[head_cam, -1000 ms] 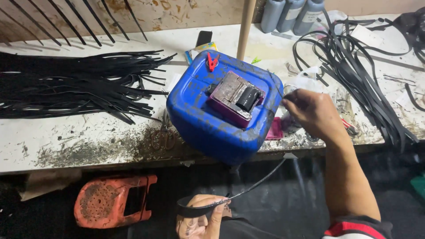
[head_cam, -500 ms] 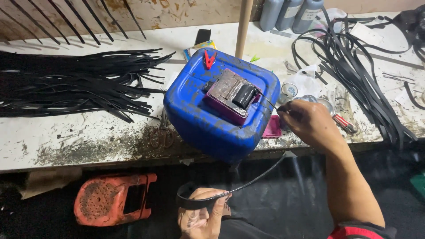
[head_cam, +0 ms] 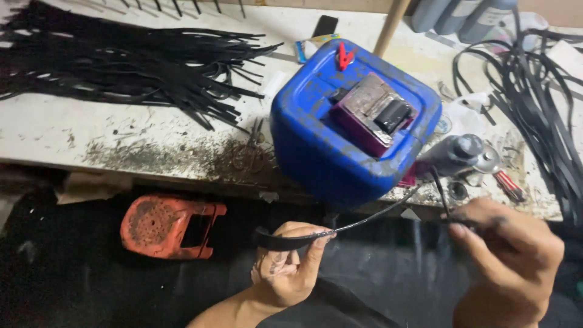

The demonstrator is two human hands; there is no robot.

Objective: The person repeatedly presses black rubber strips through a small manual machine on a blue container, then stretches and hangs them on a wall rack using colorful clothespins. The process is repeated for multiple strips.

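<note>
My left hand [head_cam: 290, 262] pinches one end of a long black rubber strip [head_cam: 364, 223] low in the view, below the workbench edge. My right hand [head_cam: 509, 255] grips the strip's other end at the lower right, fingers closed around it. The strip arcs between both hands in front of a blue plastic jerrycan [head_cam: 328, 146] lying on the bench. On the can rests a purple block [head_cam: 370, 112] with a black roller, and a red clip [head_cam: 345, 57] sits on its far edge.
A heap of cut black strips [head_cam: 121, 67] covers the bench's left. More long black strips [head_cam: 540, 115] hang at the right. A grey bottle [head_cam: 452, 155] and small metal parts lie beside the can. An orange plastic housing [head_cam: 167, 225] sits below the white bench [head_cam: 91, 136].
My right hand has come off the bench beside the can and dropped toward me, taking hold of the strip's far end. The view has shifted closer and leftward.
</note>
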